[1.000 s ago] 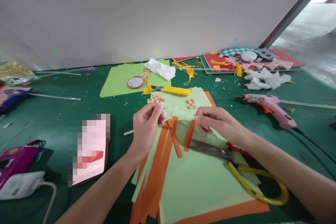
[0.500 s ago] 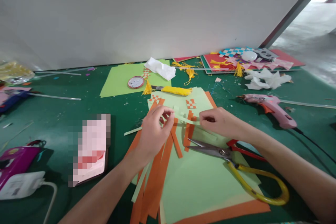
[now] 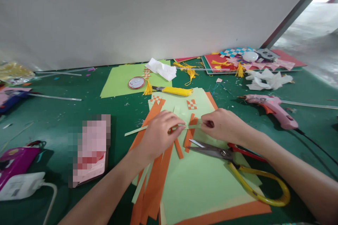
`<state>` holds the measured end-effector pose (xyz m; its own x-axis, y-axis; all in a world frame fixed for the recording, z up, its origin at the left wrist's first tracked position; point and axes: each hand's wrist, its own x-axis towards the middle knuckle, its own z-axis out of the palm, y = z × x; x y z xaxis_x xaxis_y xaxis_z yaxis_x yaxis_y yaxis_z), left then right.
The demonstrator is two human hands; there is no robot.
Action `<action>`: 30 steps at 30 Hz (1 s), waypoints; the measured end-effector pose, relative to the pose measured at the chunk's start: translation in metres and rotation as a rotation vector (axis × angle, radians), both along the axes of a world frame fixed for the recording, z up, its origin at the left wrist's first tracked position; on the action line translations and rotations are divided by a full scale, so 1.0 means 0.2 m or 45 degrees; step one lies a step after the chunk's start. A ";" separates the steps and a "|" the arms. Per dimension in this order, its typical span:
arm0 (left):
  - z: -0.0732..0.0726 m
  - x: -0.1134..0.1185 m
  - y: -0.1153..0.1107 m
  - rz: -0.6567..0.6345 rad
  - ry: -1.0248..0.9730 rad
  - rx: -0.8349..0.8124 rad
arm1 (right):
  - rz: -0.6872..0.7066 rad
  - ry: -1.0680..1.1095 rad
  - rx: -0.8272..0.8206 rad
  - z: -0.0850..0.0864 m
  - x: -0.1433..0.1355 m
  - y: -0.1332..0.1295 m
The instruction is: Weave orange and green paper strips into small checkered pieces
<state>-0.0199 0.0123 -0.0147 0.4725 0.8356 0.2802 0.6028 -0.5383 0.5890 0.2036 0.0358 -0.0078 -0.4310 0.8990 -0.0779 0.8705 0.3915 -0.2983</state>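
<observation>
A narrow light green paper strip (image 3: 194, 126) spans the gap between my two hands. My left hand (image 3: 163, 133) pinches it near its middle, above the orange strips (image 3: 158, 179). The strip's right end is in the closed fingers of my right hand (image 3: 224, 124). Beneath both hands lie light green sheets (image 3: 195, 186) and a short pair of orange strips (image 3: 190, 137). Just beyond my hands sits a small orange-and-green woven piece (image 3: 192, 104). Scissors (image 3: 223, 153) lie partly open near my right wrist, their yellow and red handles toward me.
A yellow cutter (image 3: 176, 91) and a round lid (image 3: 136, 82) lie further back. On the right is a pink glue gun (image 3: 274, 107) with its cord. A phone (image 3: 92, 151) rests left of my left forearm, and a white charger (image 3: 22, 186) lies further left.
My left hand has moved right and slightly toward me, closer to my right hand. The span of green strip between the hands is shorter and straighter. My right hand has barely moved.
</observation>
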 end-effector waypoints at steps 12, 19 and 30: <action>-0.04 0.01 0.00 -0.177 0.232 0.140 | 0.300 0.259 0.496 -0.08 -0.07 -0.01; -0.03 0.04 -0.02 -0.199 0.229 0.150 | 0.360 0.127 0.477 -0.13 -0.12 0.03; -0.02 0.04 -0.02 -0.162 0.216 0.163 | 0.329 0.178 0.462 -0.13 -0.14 0.03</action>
<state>-0.0110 0.0091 -0.0195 0.6206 0.7293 0.2879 0.6098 -0.6798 0.4074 0.1765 0.0424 -0.0328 -0.6282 0.7192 0.2968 0.6921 0.6908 -0.2094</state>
